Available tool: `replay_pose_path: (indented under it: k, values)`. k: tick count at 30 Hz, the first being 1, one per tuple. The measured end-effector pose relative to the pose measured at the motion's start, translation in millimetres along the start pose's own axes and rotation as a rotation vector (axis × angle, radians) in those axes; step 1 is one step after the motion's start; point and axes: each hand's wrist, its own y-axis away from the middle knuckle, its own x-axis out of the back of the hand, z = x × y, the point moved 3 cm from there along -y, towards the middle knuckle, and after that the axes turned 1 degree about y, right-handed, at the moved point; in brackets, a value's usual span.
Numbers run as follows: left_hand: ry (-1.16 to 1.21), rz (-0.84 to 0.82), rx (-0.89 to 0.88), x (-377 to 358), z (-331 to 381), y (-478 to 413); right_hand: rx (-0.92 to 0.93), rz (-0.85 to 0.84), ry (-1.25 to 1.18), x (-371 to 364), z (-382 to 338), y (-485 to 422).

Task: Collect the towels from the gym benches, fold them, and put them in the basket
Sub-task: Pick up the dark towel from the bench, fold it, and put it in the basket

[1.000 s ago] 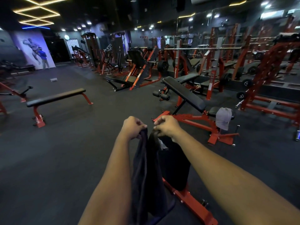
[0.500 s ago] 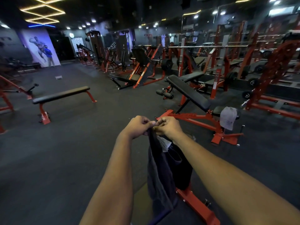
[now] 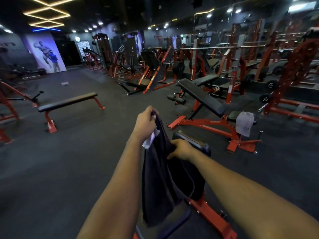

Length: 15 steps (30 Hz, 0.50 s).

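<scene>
A dark towel (image 3: 160,180) hangs in front of me, with a white tag near its top. My left hand (image 3: 145,122) grips the towel's top edge, raised above the other hand. Lower down, my right hand (image 3: 181,150) pinches the towel's right side. Behind the towel stands a black-padded bench (image 3: 195,144) on a red frame. A grey towel (image 3: 245,124) is draped over the seat end of an incline bench (image 3: 202,99) to the right. No basket is in view.
A flat bench (image 3: 69,101) with red legs stands on the dark floor to the left. Red machines and barbell racks (image 3: 224,66) line the back and right side. Open rubber floor (image 3: 60,169) spreads to my left.
My hands, which were together at the towel's top, have parted: the left stays high with the top edge, the right has slid down the towel's side.
</scene>
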Motion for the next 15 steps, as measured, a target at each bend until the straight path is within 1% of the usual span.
replay_pose_path:
  k: [1, 3, 6, 8, 10, 12, 14, 15]
  values:
    - [0.082, 0.083, 0.003, 4.7, 5.9, 0.0, -0.055, -0.031, 0.06, -5.1, 4.7, 3.1]
    - [0.173, 0.268, -0.004, 16.0, 17.2, -2.1, -0.164, -0.107, 0.099, -17.5, 13.6, 10.9]
    - [0.13, 0.57, -0.106, 40.4, 31.7, -5.9, -0.295, -0.176, 0.195, -35.2, 29.0, 22.9]
    - [0.095, 0.754, -0.106, 56.2, 30.1, -6.7, -0.372, -0.154, 0.204, -39.3, 41.0, 29.2]
    - [0.04, 0.91, -0.033, 72.4, 15.7, -3.4, -0.489, -0.058, 0.158, -29.4, 51.1, 33.4]
    - [-0.036, 0.987, 0.068, 83.8, -10.6, 5.2, -0.596, 0.137, 0.097, -4.4, 56.5, 33.0]
    - [-0.111, 0.988, 0.204, 87.4, -43.0, 16.3, -0.651, 0.364, -0.026, 25.7, 57.7, 29.3]
    - [-0.175, 0.952, 0.315, 86.7, -58.8, 22.7, -0.645, 0.435, -0.115, 38.5, 57.7, 26.4]
